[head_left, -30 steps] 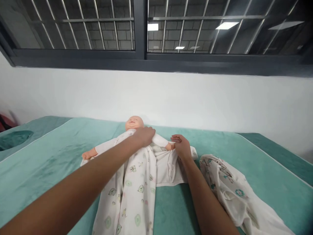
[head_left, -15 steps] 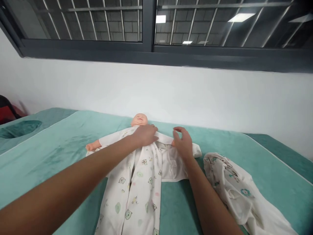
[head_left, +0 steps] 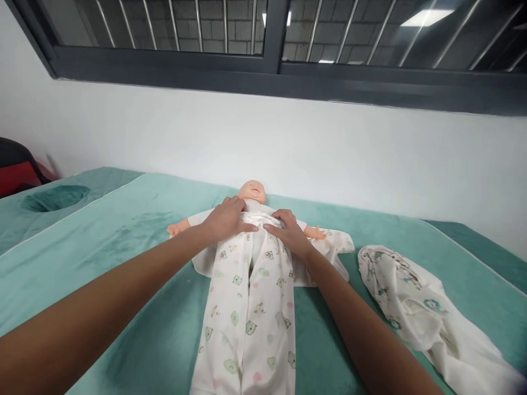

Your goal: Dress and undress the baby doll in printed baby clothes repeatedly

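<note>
A baby doll (head_left: 252, 192) lies on its back in a white long-sleeved top, its arms stretched out sideways. White baby pants (head_left: 251, 307) printed with green and pink animal figures cover its body and run down toward me. My left hand (head_left: 226, 219) grips the gathered waistband at the doll's left-of-view chest, thumb pointing inward. On the other side of the waistband, my right hand (head_left: 289, 231) pinches the cloth between thumb and fingers. Beneath the doll, a white printed jacket (head_left: 335, 244) spreads out to both sides. The doll's legs are hidden.
Everything lies on a green padded surface (head_left: 135, 241) with a round hollow (head_left: 55, 198) at the left. A crumpled white printed cloth (head_left: 428, 312) lies at the right. Behind are a white wall (head_left: 329, 159) and a barred window; a black and red object (head_left: 18, 170) stands far left.
My right hand has come inward from the doll's outstretched arm to the waistband. My left hand has drawn back from across the chest to the waistband's left side. The view has shifted slightly.
</note>
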The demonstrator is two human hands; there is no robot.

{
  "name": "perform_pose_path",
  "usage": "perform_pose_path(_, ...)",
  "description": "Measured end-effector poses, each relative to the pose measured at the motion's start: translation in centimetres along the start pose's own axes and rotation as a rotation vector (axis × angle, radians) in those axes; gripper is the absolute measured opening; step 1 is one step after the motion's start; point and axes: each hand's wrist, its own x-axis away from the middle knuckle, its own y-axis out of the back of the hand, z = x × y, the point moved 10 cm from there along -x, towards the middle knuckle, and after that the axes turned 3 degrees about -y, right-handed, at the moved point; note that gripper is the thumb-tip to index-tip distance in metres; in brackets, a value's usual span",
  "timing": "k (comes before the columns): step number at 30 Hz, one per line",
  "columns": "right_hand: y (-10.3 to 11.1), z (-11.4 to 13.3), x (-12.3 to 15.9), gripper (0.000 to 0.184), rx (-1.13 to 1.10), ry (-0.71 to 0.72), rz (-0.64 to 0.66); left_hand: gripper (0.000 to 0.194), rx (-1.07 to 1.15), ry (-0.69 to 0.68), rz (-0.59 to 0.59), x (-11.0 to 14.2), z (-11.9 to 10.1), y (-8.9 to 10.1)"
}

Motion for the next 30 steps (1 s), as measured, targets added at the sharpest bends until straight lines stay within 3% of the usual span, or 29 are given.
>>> perform_pose_path(3,0.3,1.1,0.7,0.023,-0.084,0.057,-0.040,0.044,-0.067,-0.122,-0.091,1.7,-2.1,0.8)
perform_pose_path(5,0.5,1.1,1.6,0.028,-0.163,0.023,-0.033,0.047,-0.008,-0.119,-0.070,2.9,-1.9,1.2)
perform_pose_path(8,0.4,0.6,3.3,0.039,-0.163,-0.092,0.041,0.050,0.163,-0.129,0.149,4.8,-0.9,0.5)
perform_pose_path(10,0.0,1.1,4.6,0.036,-0.074,-0.103,0.155,0.064,0.178,-0.196,0.286,6.5,-0.9,0.1)
perform_pose_path(12,-0.7,2.0,6.3,0.028,0.019,-0.077,0.299,0.082,0.112,-0.270,0.337,8.3,-1.2,-0.1)
perform_pose_path(13,-1.0,2.5,7.2,0.034,0.061,-0.065,0.359,0.081,0.070,-0.293,0.336,9.1,-1.4,-0.3)
perform_pose_path(15,-1.5,3.3,8.8,0.039,0.155,-0.060,0.425,0.059,0.010,-0.307,0.316,10.4,-2.0,-0.7)
perform_pose_path(17,-1.4,3.7,9.8,0.020,0.253,-0.075,0.390,0.030,-0.019,-0.255,0.285,11.3,-2.3,-1.0)
perform_pose_path(19,-0.9,3.8,10.3,0.018,0.265,-0.126,0.293,0.017,0.033,-0.143,0.228,11.8,-1.8,-0.7)
perform_pose_path(21,-0.4,3.6,11.0,0.019,0.188,-0.210,0.204,0.017,0.177,-0.012,0.187,12.4,-0.9,-0.4)
perform_pose_path(23,-0.6,3.8,12.1,0.018,0.113,-0.265,0.207,0.024,0.305,0.030,0.213,13.5,-0.7,-0.7)
perform_pose_path(27,-2.7,6.2,15.4,0.024,0.124,-0.196,0.432,0.055,0.172,-0.171,0.233,16.7,-3.0,-1.7)
perform_pose_path(30,-3.5,7.2,17.3,0.011,0.113,-0.142,0.518,0.036,0.018,-0.247,0.158,18.7,-4.3,-2.0)
